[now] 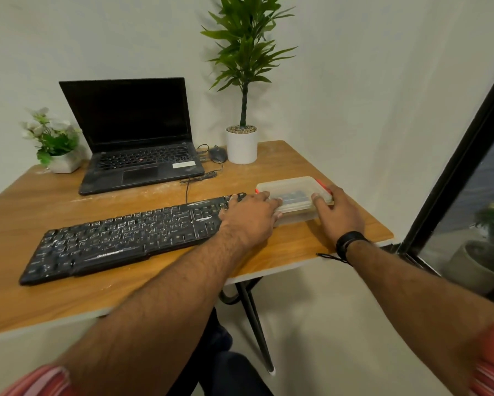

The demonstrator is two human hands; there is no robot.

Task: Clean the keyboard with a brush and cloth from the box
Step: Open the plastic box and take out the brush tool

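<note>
Head view: box (293,192), lidded, translucent, lies between your hands, long axis running fingers to fingers. Left hand (250,215) and right hand (338,212) grip its near corners, thumbs on the lid. Keyboard (131,235) lies left of your fingers.

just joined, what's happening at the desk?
A person is at a wooden table with both hands on a translucent lidded plastic box with red clips. The left hand grips its near-left corner, the right hand its right end. The lid looks still on; no brush or cloth is out yet. The dusty black keyboard lies untouched left of the box, in front of an open black laptop.
</note>
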